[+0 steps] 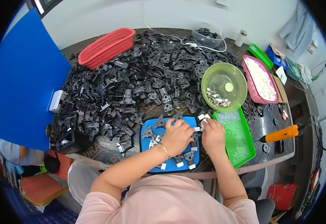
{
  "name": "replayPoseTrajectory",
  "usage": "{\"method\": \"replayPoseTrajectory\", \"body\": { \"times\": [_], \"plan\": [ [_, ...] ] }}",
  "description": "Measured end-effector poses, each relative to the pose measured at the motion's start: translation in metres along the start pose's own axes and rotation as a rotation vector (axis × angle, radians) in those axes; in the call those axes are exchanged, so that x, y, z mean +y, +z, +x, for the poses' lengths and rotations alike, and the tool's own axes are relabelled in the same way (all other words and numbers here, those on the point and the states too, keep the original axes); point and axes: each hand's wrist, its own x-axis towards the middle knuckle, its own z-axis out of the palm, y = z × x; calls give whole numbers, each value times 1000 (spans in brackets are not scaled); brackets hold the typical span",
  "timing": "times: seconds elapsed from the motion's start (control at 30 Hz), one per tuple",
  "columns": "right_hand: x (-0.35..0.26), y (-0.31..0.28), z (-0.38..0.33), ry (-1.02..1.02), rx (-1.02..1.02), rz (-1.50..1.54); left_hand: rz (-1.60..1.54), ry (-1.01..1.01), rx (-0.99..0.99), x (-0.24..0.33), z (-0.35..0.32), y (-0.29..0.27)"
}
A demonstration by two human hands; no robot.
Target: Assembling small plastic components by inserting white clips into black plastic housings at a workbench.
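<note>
Above the blue mat (157,149), my left hand (177,138) bends its fingers round a black plastic bracket (195,137), partly hidden beneath them. A small white block (197,129) shows by its fingertips. My right hand (212,136), just to the right, has its fingers pinched at a small white plastic piece (204,123), mostly covered by them. More white pieces (201,117) lie just beyond. Around my left hand several brackets rest on the mat, among them a dark bracket (160,121) at its far edge and a white-tipped bracket (189,157) at its near edge.
A large heap of black plastic parts (107,86) covers the table's far side. Right of my hands are a green tray (239,138), a green bowl (223,78) with metal pieces, a pink basket (249,84) of white pieces and an orange power screwdriver (281,134).
</note>
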Motion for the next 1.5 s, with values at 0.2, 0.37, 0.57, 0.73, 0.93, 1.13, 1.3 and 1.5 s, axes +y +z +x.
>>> {"method": "replayPoseTrajectory", "body": {
  "times": [0.2, 0.37, 0.57, 0.73, 0.93, 1.13, 1.3, 1.5],
  "plan": [
    [-30, -3, 64, -58, -42, 270, 201, -265, 243, -67, -8, -62],
    [-81, 34, 115, -30, -289, 125, 527, -447, 262, -116, -5, -98],
    [-81, 68, 132, 132, -351, 181, 521, -662, 161, -132, -18, -86],
    [-77, 60, 135, 233, -480, 263, 351, -564, 357, -140, -30, -96],
    [-85, 60, 135, 201, -425, 241, -230, -574, 568, -118, -44, -116],
    [-52, 60, 143, 291, -410, 543, -1220, -687, 467, -98, -69, -101],
    [-46, 25, 127, 607, -570, 1160, -1706, -836, 329, -69, -69, -87],
    [-46, 4, 106, 722, -527, 1586, -1795, -880, 258, -55, -57, -74]
  ]
}}
